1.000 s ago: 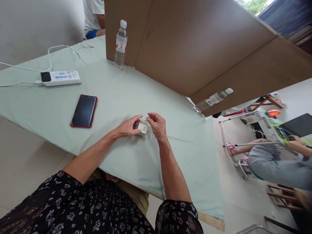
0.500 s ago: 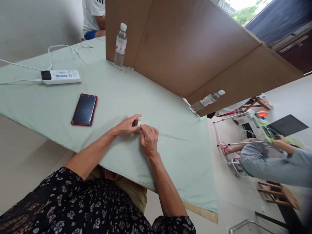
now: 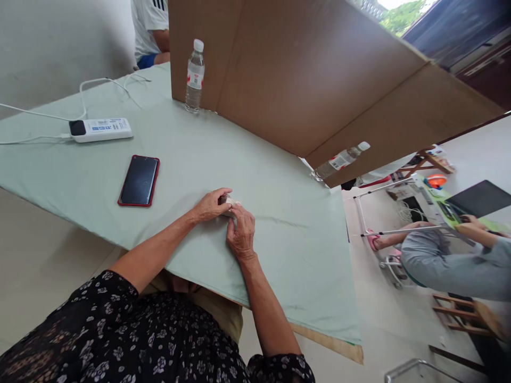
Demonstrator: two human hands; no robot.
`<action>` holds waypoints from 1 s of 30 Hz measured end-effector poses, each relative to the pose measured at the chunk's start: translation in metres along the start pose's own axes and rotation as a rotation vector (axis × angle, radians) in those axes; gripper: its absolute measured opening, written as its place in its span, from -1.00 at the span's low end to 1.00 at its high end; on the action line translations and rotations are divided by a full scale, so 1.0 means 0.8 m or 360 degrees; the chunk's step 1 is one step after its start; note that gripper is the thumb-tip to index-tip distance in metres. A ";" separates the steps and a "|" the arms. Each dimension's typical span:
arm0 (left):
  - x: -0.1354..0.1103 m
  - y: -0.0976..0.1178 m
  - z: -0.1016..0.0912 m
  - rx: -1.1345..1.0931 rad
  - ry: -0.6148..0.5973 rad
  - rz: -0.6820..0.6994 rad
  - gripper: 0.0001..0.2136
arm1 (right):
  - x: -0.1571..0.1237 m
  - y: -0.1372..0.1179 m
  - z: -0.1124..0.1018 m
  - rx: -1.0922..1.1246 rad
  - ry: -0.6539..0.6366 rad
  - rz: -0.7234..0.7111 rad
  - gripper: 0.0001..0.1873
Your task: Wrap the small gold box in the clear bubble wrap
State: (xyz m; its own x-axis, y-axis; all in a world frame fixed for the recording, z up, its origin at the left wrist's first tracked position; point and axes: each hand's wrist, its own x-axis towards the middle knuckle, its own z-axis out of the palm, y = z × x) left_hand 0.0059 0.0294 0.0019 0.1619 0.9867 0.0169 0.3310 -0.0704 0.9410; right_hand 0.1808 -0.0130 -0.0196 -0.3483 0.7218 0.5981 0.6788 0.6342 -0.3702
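Observation:
A small pale box lies on the green-covered table, mostly hidden under my fingers. My left hand grips it from the left side with thumb and fingers. My right hand rests over its near right side, fingers curled onto it. Only a sliver of the box shows between the two hands.
A red-cased phone lies to the left, a white power bank with cables beyond it. A water bottle stands by the brown cardboard partition; a second bottle lies at its right end. Other people sit at back and right.
My right hand has come down from beside the box onto it, covering most of it. My left hand has kept its hold.

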 end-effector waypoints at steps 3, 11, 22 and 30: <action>0.001 -0.001 0.003 -0.0025 -0.0017 0.0012 -0.39 | 0.002 -0.001 -0.006 0.0017 0.0017 0.0030 -0.63; 0.000 -0.002 0.005 -0.0084 -0.0024 0.0019 -0.38 | 0.026 0.010 -0.025 -0.0186 -0.0120 0.0064 -0.67; 0.000 0.004 0.007 -0.0063 -0.0024 0.0024 -0.42 | 0.023 0.016 -0.020 -0.0393 -0.0013 -0.0251 -0.69; -0.002 0.005 0.006 -0.0059 -0.0014 0.0004 -0.42 | 0.018 0.011 -0.018 -0.0455 -0.0073 -0.0256 -0.62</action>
State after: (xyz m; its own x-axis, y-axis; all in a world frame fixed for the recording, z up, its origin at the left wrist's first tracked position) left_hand 0.0111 0.0272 0.0041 0.1705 0.9852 0.0164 0.2962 -0.0672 0.9528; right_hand 0.1913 -0.0012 -0.0040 -0.4902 0.6347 0.5974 0.7645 0.6423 -0.0550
